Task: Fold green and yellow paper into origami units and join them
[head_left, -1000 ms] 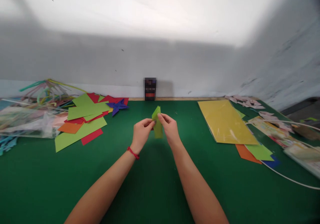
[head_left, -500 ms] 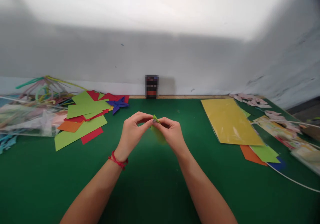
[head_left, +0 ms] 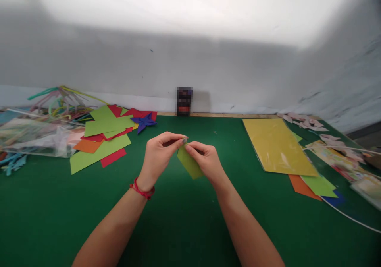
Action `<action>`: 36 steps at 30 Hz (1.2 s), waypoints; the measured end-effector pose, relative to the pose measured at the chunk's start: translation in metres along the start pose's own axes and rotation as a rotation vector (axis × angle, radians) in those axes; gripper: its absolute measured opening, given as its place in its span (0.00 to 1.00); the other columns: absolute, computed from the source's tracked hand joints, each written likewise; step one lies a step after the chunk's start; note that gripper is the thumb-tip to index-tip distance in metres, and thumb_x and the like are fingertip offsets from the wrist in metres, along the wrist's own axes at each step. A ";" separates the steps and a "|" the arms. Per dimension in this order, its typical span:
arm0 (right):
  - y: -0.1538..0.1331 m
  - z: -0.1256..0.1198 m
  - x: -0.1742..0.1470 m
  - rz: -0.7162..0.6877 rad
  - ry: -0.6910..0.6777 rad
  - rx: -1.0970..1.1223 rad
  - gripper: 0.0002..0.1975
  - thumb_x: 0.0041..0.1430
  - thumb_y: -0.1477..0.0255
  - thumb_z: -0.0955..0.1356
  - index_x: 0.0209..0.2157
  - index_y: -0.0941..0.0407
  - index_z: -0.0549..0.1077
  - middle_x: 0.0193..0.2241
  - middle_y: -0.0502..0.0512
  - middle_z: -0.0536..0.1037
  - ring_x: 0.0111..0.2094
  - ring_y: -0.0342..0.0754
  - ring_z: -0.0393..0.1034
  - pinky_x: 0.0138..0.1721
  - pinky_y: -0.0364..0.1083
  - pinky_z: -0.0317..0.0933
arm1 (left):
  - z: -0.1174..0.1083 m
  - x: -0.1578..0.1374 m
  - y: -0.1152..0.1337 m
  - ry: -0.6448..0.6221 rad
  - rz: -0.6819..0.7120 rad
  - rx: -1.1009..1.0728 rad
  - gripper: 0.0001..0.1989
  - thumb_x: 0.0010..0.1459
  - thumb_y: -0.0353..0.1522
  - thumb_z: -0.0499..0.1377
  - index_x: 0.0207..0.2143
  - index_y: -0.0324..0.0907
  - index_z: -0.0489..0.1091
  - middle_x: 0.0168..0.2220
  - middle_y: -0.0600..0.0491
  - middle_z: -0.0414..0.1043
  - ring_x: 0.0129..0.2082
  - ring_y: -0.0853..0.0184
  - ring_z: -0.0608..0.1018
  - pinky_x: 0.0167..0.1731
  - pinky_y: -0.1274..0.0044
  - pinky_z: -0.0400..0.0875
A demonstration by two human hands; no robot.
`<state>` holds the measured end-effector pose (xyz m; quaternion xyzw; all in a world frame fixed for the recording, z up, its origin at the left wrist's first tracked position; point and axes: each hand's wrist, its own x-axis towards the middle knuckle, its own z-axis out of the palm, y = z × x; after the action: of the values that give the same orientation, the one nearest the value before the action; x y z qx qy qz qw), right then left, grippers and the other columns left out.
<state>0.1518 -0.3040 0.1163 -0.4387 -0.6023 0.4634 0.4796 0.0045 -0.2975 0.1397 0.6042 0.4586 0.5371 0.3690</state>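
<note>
The green table (head_left: pixel 184 219) is bare near the person. Left of that bare part lies a pile of coloured papers (head_left: pixel 101 140). Right of it lies a yellow sheet (head_left: pixel 276 146). Behind it stands a small dark box (head_left: pixel 185 101).

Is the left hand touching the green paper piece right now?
Touching. In the head view the left hand has its fingertips pinched on the top corner of the green paper piece, opposite the right hand.

Craft room, green table (head_left: pixel 190 227), coloured paper sheets (head_left: pixel 101 140)
</note>
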 end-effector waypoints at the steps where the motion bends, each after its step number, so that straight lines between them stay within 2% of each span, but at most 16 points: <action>1: -0.001 0.000 -0.001 -0.007 0.002 0.000 0.12 0.55 0.63 0.67 0.35 0.53 0.78 0.27 0.50 0.75 0.28 0.44 0.66 0.27 0.41 0.59 | -0.001 0.000 0.001 -0.011 -0.008 -0.012 0.06 0.50 0.35 0.62 0.31 0.43 0.77 0.30 0.54 0.75 0.31 0.69 0.76 0.30 0.79 0.72; 5: -0.003 0.000 -0.002 -0.025 0.006 0.001 0.11 0.55 0.64 0.66 0.36 0.52 0.78 0.28 0.50 0.76 0.30 0.44 0.67 0.29 0.41 0.60 | -0.002 -0.001 0.004 -0.030 -0.020 -0.015 0.07 0.51 0.36 0.62 0.32 0.44 0.77 0.30 0.54 0.75 0.31 0.68 0.76 0.29 0.79 0.71; 10: -0.003 0.000 -0.001 -0.029 0.004 0.021 0.11 0.56 0.64 0.66 0.37 0.52 0.78 0.30 0.51 0.77 0.33 0.45 0.68 0.31 0.42 0.61 | -0.001 -0.001 0.002 0.007 -0.001 0.027 0.07 0.50 0.36 0.62 0.29 0.43 0.77 0.31 0.53 0.72 0.31 0.69 0.74 0.28 0.80 0.69; 20: -0.005 0.000 -0.003 -0.021 0.001 0.017 0.11 0.56 0.64 0.66 0.37 0.53 0.78 0.29 0.51 0.76 0.32 0.44 0.68 0.31 0.41 0.60 | 0.002 -0.003 0.005 -0.003 -0.019 -0.014 0.06 0.52 0.35 0.61 0.28 0.42 0.74 0.30 0.54 0.71 0.31 0.71 0.73 0.29 0.81 0.68; 26: -0.006 0.000 -0.003 -0.027 0.018 0.021 0.10 0.55 0.65 0.67 0.36 0.53 0.78 0.30 0.50 0.77 0.32 0.44 0.68 0.32 0.41 0.60 | 0.005 -0.004 0.006 -0.029 -0.065 -0.082 0.06 0.52 0.35 0.61 0.30 0.42 0.73 0.30 0.55 0.73 0.32 0.70 0.74 0.32 0.81 0.69; 30: -0.006 0.000 -0.003 -0.046 0.050 0.004 0.10 0.55 0.66 0.67 0.36 0.53 0.78 0.30 0.50 0.77 0.33 0.44 0.69 0.34 0.42 0.61 | 0.007 -0.004 0.005 0.009 -0.089 -0.072 0.08 0.52 0.36 0.61 0.31 0.42 0.74 0.31 0.54 0.75 0.32 0.69 0.75 0.33 0.80 0.69; 33: -0.005 0.001 -0.002 -0.050 0.052 -0.008 0.10 0.56 0.65 0.67 0.36 0.53 0.78 0.30 0.50 0.77 0.33 0.45 0.69 0.34 0.43 0.61 | 0.007 -0.004 0.003 0.025 -0.056 -0.041 0.08 0.52 0.36 0.60 0.31 0.42 0.74 0.31 0.54 0.75 0.32 0.69 0.75 0.34 0.79 0.69; 36: -0.004 0.001 -0.002 -0.036 0.018 0.002 0.11 0.55 0.65 0.67 0.36 0.53 0.78 0.31 0.51 0.77 0.33 0.45 0.70 0.34 0.43 0.62 | 0.007 -0.003 0.001 0.033 0.050 0.042 0.06 0.54 0.35 0.59 0.31 0.42 0.73 0.30 0.55 0.74 0.32 0.70 0.74 0.34 0.79 0.69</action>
<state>0.1510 -0.3069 0.1203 -0.4316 -0.6053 0.4511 0.4938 0.0114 -0.3005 0.1391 0.6142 0.4606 0.5464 0.3347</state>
